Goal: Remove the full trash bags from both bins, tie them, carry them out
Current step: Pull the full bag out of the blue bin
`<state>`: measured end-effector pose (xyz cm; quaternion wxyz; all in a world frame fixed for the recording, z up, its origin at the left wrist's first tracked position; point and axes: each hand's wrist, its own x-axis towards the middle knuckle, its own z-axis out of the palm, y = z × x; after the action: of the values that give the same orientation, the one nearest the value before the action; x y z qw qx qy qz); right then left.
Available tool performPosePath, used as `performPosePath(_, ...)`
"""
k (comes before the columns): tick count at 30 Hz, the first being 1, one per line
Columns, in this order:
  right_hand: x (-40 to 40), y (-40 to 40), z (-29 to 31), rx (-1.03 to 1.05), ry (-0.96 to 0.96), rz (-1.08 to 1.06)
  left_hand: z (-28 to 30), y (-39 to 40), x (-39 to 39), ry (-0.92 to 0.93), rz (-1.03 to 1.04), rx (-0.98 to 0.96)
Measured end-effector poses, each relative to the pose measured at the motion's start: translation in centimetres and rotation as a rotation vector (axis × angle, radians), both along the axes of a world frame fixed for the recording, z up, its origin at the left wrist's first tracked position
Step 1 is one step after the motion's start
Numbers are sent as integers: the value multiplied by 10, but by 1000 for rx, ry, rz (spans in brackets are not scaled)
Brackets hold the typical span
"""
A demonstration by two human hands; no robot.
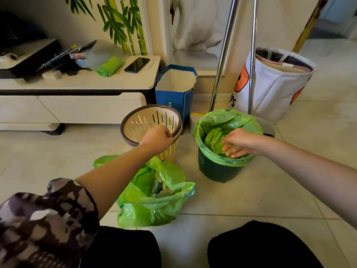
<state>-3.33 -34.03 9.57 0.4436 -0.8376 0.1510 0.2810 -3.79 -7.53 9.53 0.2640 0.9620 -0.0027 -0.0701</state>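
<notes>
A cream slotted bin (143,122) with a brown rim stands tilted, with no bag in it. My left hand (157,138) grips its near rim. A full green trash bag (154,198) lies open on the floor in front of it, between my arms. To the right stands a dark green bin (218,171) lined with a green bag (228,120) whose edge is folded over the rim. My right hand (239,143) reaches over that bin's near rim, fingers spread and touching the bag lining.
A blue paper bag (173,89) stands behind the cream bin beside a low white cabinet (77,105) that carries a phone (137,64) and a green roll (109,66). Two metal poles (222,55) and a white fabric tote (274,84) stand behind the green bin.
</notes>
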Motion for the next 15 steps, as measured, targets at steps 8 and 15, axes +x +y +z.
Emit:
performPosePath(8, 13, -80, -39, -145, -177, -363, -46, -79, 19, 345, 85, -331)
performPosePath(15, 9, -98, -72, 74, 125, -574, -93, -108, 28, 485, 404, -594)
